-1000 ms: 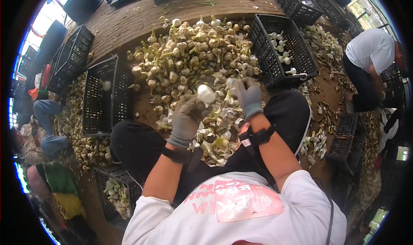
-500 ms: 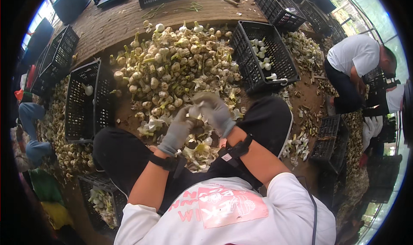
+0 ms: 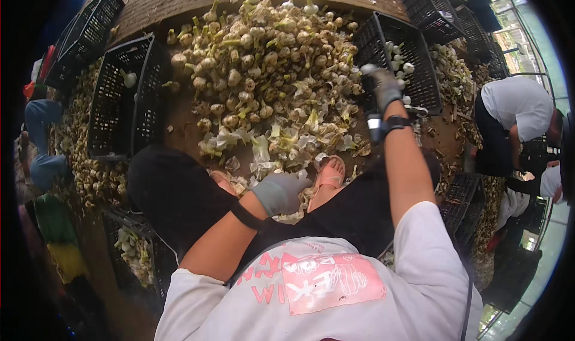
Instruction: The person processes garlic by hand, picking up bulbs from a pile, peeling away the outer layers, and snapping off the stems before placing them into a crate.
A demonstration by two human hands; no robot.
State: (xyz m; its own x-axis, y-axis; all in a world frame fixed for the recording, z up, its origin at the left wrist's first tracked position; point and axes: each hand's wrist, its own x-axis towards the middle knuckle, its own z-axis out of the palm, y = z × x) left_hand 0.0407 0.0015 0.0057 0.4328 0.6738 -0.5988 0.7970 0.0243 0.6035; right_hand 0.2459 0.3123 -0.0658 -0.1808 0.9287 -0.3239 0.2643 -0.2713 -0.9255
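Landmark: big heap of tan-skinned, round garlic bulbs with green-white stems (image 3: pixel 257 59).

Right hand in grey glove (image 3: pixel 386 88): at the heap's right edge, arm extended, over the near left side of a black plastic lattice crate (image 3: pixel 383 32). Grip grasping a white, round, peeled bulb (image 3: pixel 368 69) at the fingertips. More white bulbs (image 3: pixel 408 68) inside that crate, right of the heap.

Left hand in grey glove (image 3: pixel 280 193): nearer the wearer than the heap, low over loose papery cream peelings (image 3: pixel 260 150), beside a foot in a pink sandal (image 3: pixel 329 174). Fingers partly hidden; can't say if its grip is clenched or released.

Left of the heap: second black lattice crate (image 3: pixel 114 116), one white bulb with stem (image 3: pixel 128 78) in it. Far right of the heap: bent-over person in white shirt (image 3: pixel 518 108).

Black strap (image 3: pixel 248 217) on left wrist.
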